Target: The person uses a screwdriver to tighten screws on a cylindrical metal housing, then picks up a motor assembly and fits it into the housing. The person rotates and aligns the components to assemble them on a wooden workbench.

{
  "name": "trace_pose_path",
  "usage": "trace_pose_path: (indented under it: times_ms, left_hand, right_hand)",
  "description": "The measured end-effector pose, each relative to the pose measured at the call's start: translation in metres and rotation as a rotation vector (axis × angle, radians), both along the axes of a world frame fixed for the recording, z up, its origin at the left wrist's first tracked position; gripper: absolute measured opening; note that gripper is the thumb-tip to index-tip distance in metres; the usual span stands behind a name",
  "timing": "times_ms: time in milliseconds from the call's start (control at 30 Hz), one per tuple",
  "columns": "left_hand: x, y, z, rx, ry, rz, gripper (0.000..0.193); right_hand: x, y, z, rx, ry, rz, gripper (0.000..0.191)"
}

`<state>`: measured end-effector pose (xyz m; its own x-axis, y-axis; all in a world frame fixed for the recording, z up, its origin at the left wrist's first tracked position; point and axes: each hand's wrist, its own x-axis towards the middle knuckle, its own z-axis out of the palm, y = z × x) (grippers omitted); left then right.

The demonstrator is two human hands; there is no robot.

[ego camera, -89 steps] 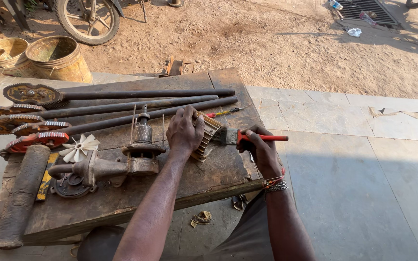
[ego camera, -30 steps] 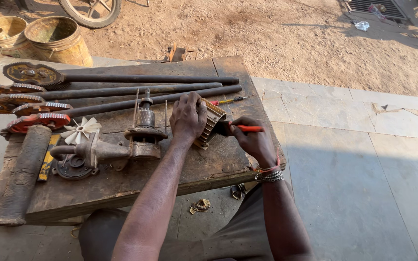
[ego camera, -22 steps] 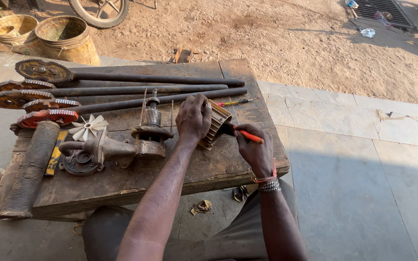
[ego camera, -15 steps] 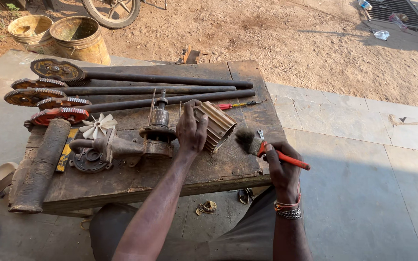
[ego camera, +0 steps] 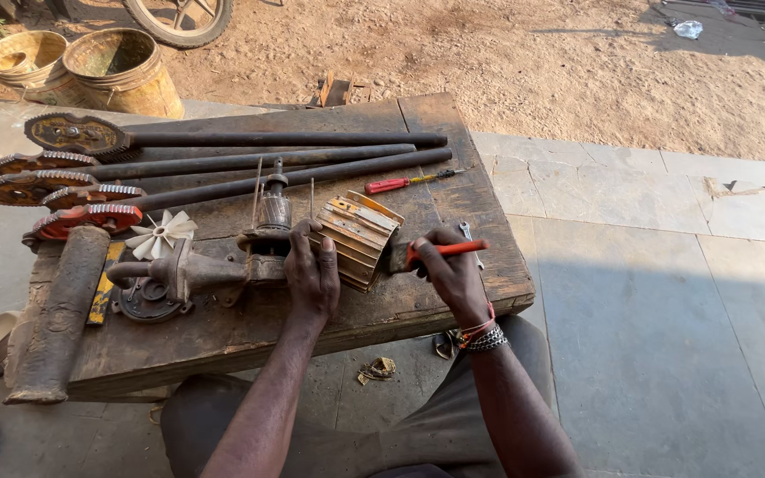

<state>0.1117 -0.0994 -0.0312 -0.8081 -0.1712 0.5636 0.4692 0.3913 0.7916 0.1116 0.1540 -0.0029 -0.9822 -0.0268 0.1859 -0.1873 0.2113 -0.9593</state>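
Brushing down a stripped motor, that is the job in hand as I read it; the left hand [ego camera: 313, 273] lies palm-down on the ribbed metal housing [ego camera: 355, 239], fingers curled over its near edge and pressing it to the wooden bench [ego camera: 250, 323]; the right hand [ego camera: 453, 274] is closed round the red handle of a small brush [ego camera: 418, 255], thumb and fingers pinching it, dark bristles just touching the housing's right end.

The housing sits mid-bench, tilted on its side, pale yellowish metal with straight parallel fins; just to its left stands the rotor [ego camera: 273, 212] on its thin rods, dull grey and greasy; beyond that a cast pump body [ego camera: 179, 274], rusty and rounded, with a white plastic fan [ego camera: 161, 235] lying against it.

By my judgement the next stroke wants the housing held dead firm and the bristles worked along the grooves, not across; fins like these trap grit.

Behind, three long dark steel shafts [ego camera: 285, 159] with toothed discs at their left ends lie side by side; a red-handled screwdriver [ego camera: 413, 181] rests apart near the far edge; a rough, pitted cylinder [ego camera: 59, 314] lies along the left; the bench top is scarred, oil-stained timber.
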Motion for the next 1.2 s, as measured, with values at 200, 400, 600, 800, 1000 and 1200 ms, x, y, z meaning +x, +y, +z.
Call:
trace_pose_path:
  times_ms: [200,400,600,800,1000,1200]
  left_hand:
    - [0.004,-0.001,-0.001,-0.006,0.035,-0.002,0.045]
    - [0.005,-0.001,0.0,-0.015,0.05,-0.017,0.043]
    - [0.006,-0.003,-0.001,-0.038,0.019,-0.007,0.042]
    - [0.009,-0.005,-0.002,-0.037,0.042,-0.01,0.043]
    - [-0.008,0.001,0.005,-0.13,-0.057,0.009,0.044]
    - [-0.039,0.017,0.028,-0.033,-0.129,0.031,0.057]
  right_hand:
    - [-0.013,0.008,-0.023,-0.863,-0.421,-0.01,0.021]
    - [0.001,0.013,-0.029,-0.42,-0.477,0.133,0.017]
    - [0.008,0.011,-0.001,-0.6,-0.225,0.39,0.019]
    - [0.018,0.014,0.017,-0.038,0.042,-0.102,0.024]
    - [0.022,0.022,0.029,0.47,0.225,-0.475,0.019]
    - [0.021,0.028,0.013,0.966,0.229,-0.236,0.052]
